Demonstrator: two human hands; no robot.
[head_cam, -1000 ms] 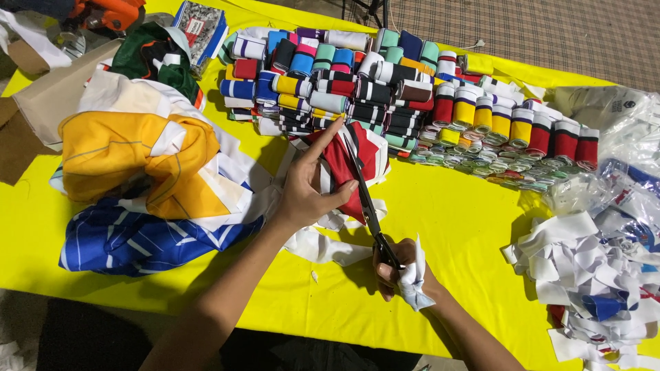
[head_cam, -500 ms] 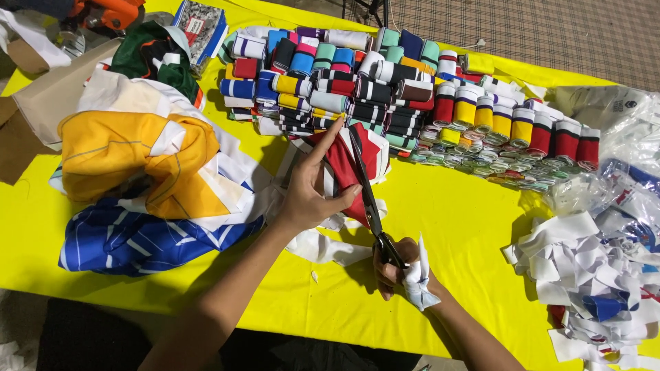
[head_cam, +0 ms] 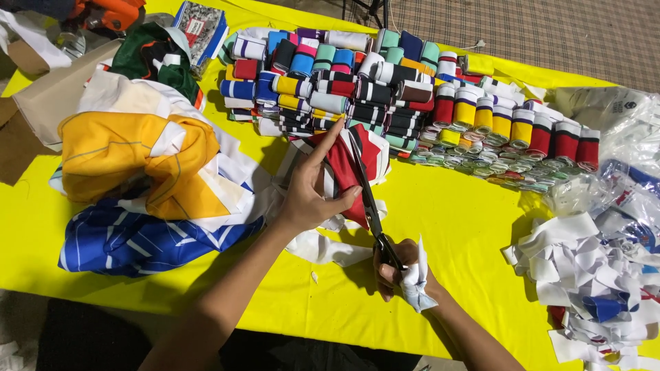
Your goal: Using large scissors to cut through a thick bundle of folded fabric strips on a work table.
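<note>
The red and white fabric piece [head_cam: 347,168] is pinned flat on the yellow table [head_cam: 454,227] by the left hand [head_cam: 309,199], fingers spread, forefinger extended; the scissors [head_cam: 371,206] are gripped in the right hand [head_cam: 402,271], closed around the handles and a white scrap; fabric is best kept taut and fingertips kept off the blade line. The striped cuff rolls [head_cam: 385,96] are crowded just behind; folded jerseys [head_cam: 144,172] sit left, white offcuts [head_cam: 584,268] right.
</note>
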